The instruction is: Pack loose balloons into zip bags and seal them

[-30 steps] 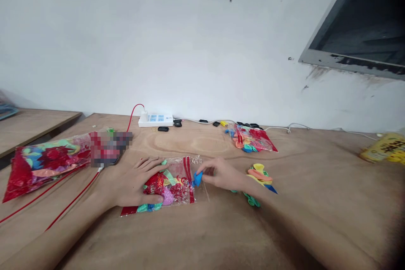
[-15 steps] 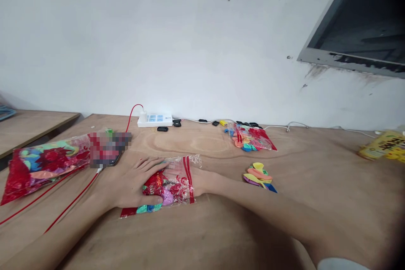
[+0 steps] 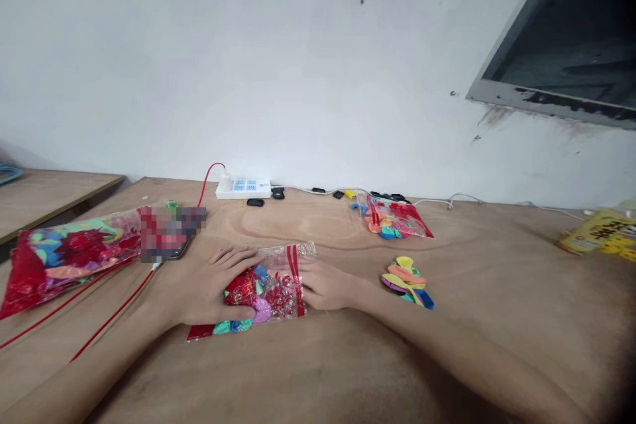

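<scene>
A clear plastic bag of balloons with red stripes and red print lies flat on the table, its mouth facing right. My left hand is spread over the bag's left part, fingers outstretched, pressing it down. My right hand is at the mouth, its fingers stretched left and partly behind the clear film; I see nothing held in it. Blue, purple and green balloons show through the plastic. To the right of my right hand lies a small pile of loose balloons in yellow, orange, purple, green and blue.
At left lies a larger balloon bag, beside a partly blurred phone on a red cable. A white power strip sits near the wall. Another balloon bag lies further back, and a yellow packet at far right.
My right hand has drawn back to the right, from deep inside the bag to its mouth. My left hand stays spread on the bag.
</scene>
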